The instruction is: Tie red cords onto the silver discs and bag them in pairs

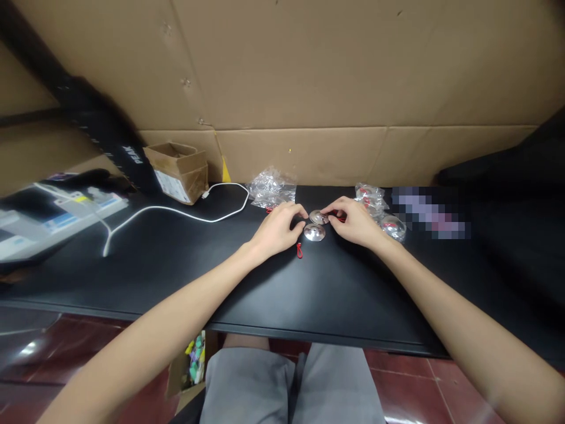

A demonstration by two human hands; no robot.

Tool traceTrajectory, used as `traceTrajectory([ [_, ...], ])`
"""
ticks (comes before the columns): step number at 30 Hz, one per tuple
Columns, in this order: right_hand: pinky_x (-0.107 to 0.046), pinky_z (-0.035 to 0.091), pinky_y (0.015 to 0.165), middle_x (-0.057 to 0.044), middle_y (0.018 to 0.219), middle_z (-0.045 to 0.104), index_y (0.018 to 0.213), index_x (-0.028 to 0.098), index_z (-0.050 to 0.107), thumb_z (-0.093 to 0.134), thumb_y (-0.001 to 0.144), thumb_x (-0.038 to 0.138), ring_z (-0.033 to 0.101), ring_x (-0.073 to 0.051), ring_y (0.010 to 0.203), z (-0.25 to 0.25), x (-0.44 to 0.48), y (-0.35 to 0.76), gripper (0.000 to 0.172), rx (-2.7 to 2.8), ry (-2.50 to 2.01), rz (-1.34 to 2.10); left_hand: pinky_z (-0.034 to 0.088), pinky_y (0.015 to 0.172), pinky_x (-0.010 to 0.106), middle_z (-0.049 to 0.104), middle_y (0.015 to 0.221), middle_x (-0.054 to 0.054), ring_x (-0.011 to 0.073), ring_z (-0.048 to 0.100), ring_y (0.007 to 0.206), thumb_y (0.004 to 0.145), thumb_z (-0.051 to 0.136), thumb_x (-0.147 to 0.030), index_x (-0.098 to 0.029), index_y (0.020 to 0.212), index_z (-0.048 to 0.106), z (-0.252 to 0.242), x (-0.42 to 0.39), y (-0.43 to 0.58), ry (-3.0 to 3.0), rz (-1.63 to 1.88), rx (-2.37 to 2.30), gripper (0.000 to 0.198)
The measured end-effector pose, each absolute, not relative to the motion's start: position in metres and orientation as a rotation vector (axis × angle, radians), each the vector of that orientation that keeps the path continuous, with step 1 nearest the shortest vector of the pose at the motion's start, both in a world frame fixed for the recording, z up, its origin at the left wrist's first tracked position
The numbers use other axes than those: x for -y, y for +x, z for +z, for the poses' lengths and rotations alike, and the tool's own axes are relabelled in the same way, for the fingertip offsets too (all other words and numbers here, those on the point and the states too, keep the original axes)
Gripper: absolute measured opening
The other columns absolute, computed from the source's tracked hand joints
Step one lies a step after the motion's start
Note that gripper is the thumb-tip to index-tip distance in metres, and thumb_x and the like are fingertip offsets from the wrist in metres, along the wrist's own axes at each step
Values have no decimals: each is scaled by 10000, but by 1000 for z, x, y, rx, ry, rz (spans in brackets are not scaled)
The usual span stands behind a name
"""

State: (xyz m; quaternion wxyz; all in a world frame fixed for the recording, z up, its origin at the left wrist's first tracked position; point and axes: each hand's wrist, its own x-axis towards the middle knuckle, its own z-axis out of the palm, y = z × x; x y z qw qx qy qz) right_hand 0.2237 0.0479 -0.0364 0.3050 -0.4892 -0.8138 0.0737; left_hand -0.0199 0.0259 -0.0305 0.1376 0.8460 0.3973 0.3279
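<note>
Two small shiny domed metal discs, which look like finger cymbals, are close together in front of me. The nearer cymbal (315, 233) lies on the black table, dome up. Just behind it is the farther cymbal (316, 217), its right edge at the fingertips of my right hand (353, 219). My right index finger and thumb are drawn in on that edge, and a bit of red cord shows under the hand. My left hand (282, 226) rests left of both cymbals, thumb and index finger apart, holding nothing. A red cord loop (299, 251) lies just below it.
Crumpled clear plastic bags (271, 187) lie behind my left hand. Beyond my right hand are a bag with red cord (371, 198) and a bagged metal disc (392, 226). A cardboard box (179, 171), a white cable (176, 211) and a black post (103, 129) stand leftward.
</note>
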Motion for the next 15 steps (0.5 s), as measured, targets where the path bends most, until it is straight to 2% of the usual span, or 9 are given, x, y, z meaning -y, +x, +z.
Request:
traceTrajectory([
  [3,-441,544,869,-77,1027,746,994,229,802,661,872,198,674,-261,900,-30,-45,227,189,2226,-1220,183,492,957,414,720,1044,54,233,640,1016,1016,604,-374,-228,1098,712,-28,-22,-19,2495,883,-1034,200],
  [7,-467,529,925,-65,1039,781,1031,245,802,719,909,348,695,-284,970,-27,-42,227,179,2289,-1165,168,485,952,417,700,1126,71,266,616,1066,901,738,-551,-247,1216,697,-29,-18,-19,2560,788,-998,440],
  [9,-454,533,917,-64,1052,787,1053,246,801,725,919,374,699,-280,976,-28,-43,227,200,2278,-1142,194,482,939,413,695,1128,71,269,610,1062,889,756,-542,-249,1210,698,-30,-17,-18,2575,770,-1012,438],
  [15,-435,530,884,-53,1104,790,1163,255,779,688,959,342,689,-267,956,-35,-48,226,239,2259,-1113,200,473,908,391,720,1022,51,245,610,977,946,710,-433,-232,1092,718,-28,-19,-16,2621,780,-1004,249],
])
